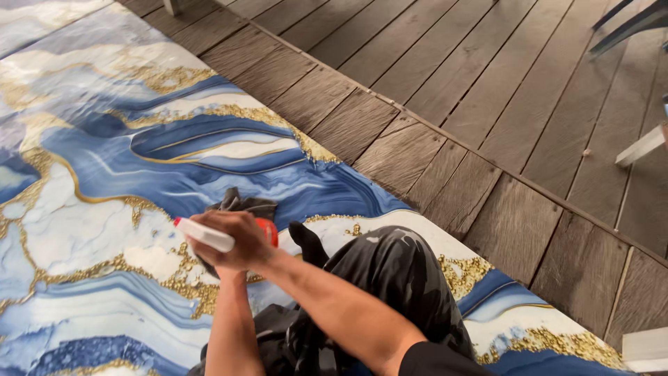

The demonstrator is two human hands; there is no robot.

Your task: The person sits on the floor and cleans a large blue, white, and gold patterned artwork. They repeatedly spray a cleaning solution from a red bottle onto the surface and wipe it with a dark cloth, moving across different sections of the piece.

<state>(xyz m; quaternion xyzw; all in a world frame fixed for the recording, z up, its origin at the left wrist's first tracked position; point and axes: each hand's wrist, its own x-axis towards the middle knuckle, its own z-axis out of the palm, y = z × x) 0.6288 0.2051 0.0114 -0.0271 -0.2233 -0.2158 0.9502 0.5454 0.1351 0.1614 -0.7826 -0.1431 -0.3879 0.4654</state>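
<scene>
My right hand point(233, 242) is shut around a spray bottle with a white nozzle point(204, 235) and a red part point(268, 232). It holds the bottle low over a blue, white and gold marble-patterned mat point(104, 174). A dark grey cloth point(243, 204) lies crumpled on the mat just beyond and under that hand. My left forearm point(229, 327) reaches up beneath the right hand, which hides my left hand. My knee in black patterned trousers point(393, 278) rests on the mat.
Grey wooden deck planks point(487, 104) border the mat on the right, along a raised seam. Dark chair legs point(630, 24) stand at the top right. A white furniture leg point(643, 145) is at the right edge and a pale block point(647, 348) at the bottom right.
</scene>
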